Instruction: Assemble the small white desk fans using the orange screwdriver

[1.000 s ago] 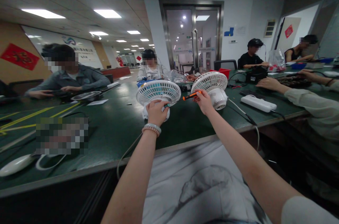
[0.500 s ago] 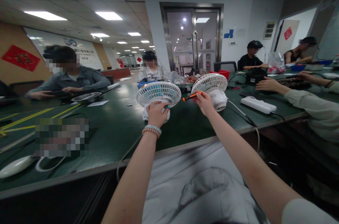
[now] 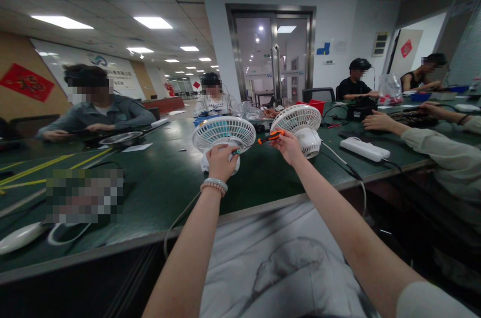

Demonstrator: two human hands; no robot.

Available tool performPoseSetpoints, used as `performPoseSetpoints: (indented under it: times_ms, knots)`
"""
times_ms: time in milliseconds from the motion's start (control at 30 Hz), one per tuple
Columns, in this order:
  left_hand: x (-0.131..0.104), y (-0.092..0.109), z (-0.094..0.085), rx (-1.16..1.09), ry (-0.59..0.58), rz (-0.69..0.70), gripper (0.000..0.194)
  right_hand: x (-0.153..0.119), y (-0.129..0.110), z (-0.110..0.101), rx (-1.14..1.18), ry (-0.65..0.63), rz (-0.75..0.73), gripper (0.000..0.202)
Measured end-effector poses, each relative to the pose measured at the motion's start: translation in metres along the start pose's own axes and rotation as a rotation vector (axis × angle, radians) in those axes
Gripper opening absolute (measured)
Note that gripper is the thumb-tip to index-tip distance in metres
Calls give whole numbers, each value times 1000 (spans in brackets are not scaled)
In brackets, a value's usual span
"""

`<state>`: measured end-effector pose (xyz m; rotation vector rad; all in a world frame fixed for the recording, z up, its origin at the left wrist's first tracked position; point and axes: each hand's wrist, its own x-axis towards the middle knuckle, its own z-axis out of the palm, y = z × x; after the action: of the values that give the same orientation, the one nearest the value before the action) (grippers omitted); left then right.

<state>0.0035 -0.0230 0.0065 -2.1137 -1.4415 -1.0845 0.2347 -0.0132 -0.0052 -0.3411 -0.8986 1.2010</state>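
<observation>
Although hardly anything has been shifted over the last second, so that the handwork is left at the same point, an orange-and-black tool [image 3: 271,136] is gripped by the right hand [image 3: 289,147] near the right fan [image 3: 298,116]; its long axis is held nearly level, its free end directed leftward and slightly down, toward the left fan [image 3: 224,130]; there, a small teal item [image 3: 235,151] is pinched by the left hand [image 3: 221,162].

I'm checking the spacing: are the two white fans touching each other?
Apart: the head view shows a gap between the left fan and right fan, with green tabletop between their bases.
</observation>
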Motion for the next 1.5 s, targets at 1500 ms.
performPoseSetpoints:
  times_ms: [1500]
  knots:
    - [1, 0, 1, 4, 8, -12, 23, 3, 4, -3, -97, 8, -76, 23]
